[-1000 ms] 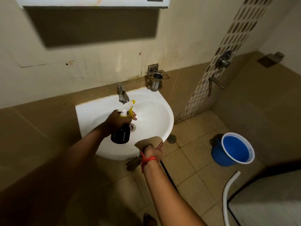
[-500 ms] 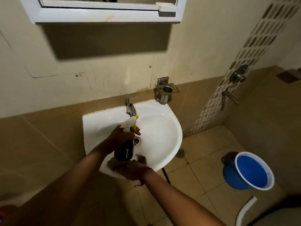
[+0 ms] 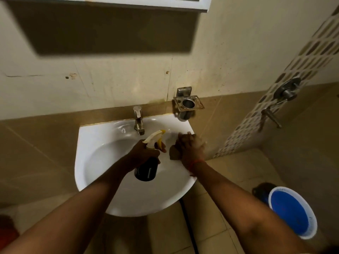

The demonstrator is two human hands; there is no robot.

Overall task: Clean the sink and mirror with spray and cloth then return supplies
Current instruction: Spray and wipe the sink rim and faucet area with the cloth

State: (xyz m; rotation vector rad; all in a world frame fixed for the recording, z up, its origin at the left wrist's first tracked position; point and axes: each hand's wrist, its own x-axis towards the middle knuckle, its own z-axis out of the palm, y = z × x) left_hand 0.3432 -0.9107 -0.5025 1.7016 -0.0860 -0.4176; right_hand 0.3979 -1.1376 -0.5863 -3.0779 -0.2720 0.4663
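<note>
Left hand [image 3: 142,153] grips spray bottle [image 3: 146,168] over sink [image 3: 95,143]; right hand [image 3: 190,145], blurred, apparently presses cloth [image 3: 174,153] on rim.

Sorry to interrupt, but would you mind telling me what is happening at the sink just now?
A person is cleaning the white sink. The left hand holds a dark spray bottle over the basin, below the tap. The right hand presses a brown cloth on the sink's right side. A blue bucket stands on the floor.
</note>
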